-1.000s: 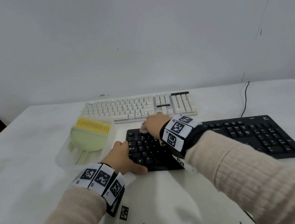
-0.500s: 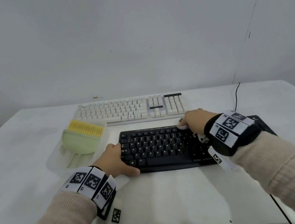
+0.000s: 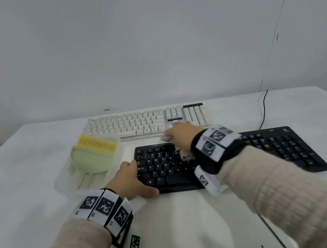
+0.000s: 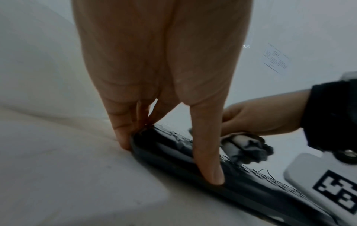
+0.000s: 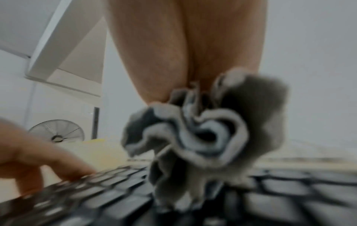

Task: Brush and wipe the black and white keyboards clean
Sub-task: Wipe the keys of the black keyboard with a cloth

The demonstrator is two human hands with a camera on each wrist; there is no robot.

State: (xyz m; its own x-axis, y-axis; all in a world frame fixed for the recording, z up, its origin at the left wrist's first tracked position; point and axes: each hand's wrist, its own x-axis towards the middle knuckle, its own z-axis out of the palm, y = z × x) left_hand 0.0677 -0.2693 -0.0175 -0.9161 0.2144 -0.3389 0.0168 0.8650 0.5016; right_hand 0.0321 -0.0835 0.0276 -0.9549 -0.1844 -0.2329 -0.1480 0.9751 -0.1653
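Observation:
A black keyboard point(image 3: 277, 147) lies across the near middle of the table, with a white keyboard point(image 3: 129, 123) behind it. My left hand point(image 3: 133, 179) holds the black keyboard's left end, thumb along its front edge and fingers at its side point(image 4: 123, 137). My right hand point(image 3: 183, 134) grips a bunched grey cloth point(image 5: 195, 134) and presses it on the black keyboard's upper key rows, left of centre. The cloth point(image 4: 249, 146) hangs out below the palm. The right hand's fingertips are hidden by the cloth and blurred.
A clear tray point(image 3: 62, 184) left of the black keyboard holds a pale green brush with yellow bristles point(image 3: 96, 147). A black cable point(image 3: 263, 109) runs off the back right of the table. The white-covered table point(image 3: 193, 224) ends close to me at the front edge.
My right hand with the cloth swept right along the black keyboard's top rows, then came back left. The left hand kept its hold on the keyboard's left end.

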